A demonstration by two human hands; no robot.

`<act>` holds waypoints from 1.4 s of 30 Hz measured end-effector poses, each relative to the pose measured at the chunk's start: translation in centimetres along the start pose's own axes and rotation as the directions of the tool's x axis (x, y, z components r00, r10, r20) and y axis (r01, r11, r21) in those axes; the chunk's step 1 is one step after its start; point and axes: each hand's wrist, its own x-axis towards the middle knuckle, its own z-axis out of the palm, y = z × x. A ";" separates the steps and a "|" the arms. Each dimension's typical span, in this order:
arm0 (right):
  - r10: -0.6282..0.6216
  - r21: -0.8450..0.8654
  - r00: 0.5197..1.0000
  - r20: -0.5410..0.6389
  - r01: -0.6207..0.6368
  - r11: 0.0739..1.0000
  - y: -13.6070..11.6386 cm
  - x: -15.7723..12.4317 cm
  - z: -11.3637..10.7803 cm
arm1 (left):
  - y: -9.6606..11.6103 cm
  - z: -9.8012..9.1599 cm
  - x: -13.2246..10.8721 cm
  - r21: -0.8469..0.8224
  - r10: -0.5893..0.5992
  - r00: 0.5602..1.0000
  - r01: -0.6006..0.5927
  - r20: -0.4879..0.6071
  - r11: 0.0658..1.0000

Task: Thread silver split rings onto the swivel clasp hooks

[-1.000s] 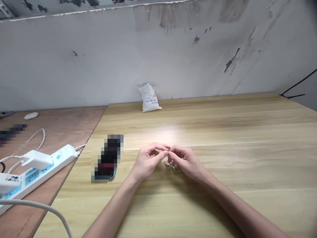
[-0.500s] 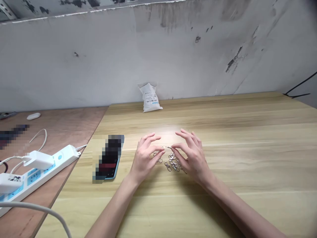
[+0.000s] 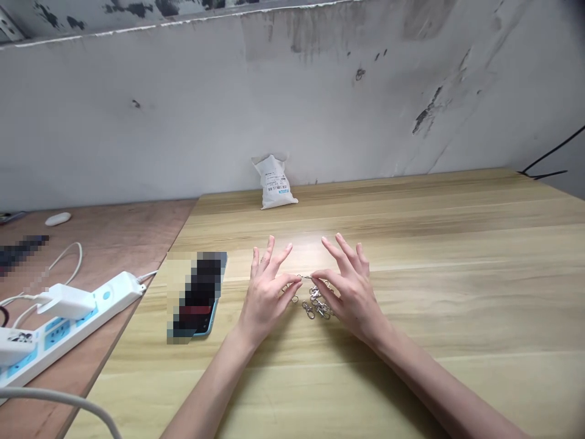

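Observation:
My left hand pinches a small metal ring between thumb and index finger, its other fingers spread upward. Facing it, my right hand holds a slim silver clasp by thumb and fingertip. Ring and clasp meet in the gap between the hands; whether they are linked is too small to tell. Below my right hand lies a small pile of silver swivel clasps, partly hidden by its fingers. Loose key rings rest beside my left fingertips, mostly covered.
A phone, partly blurred out, lies left of my left hand. Against the wall stands a white plastic packet. On the brown table at left are a power strip with plugged-in chargers, cables and a white case.
Both hands have drawn slightly together, bringing the clasp up to the ring. The outer fingers of my left hand have spread higher. The view has shifted a little.

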 end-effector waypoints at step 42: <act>-0.132 0.149 0.970 0.204 0.103 0.984 1.7 -0.1 -0.5 | -0.9 0.0 0.0 -0.132 0.112 0.991 -0.101 0.079 0.986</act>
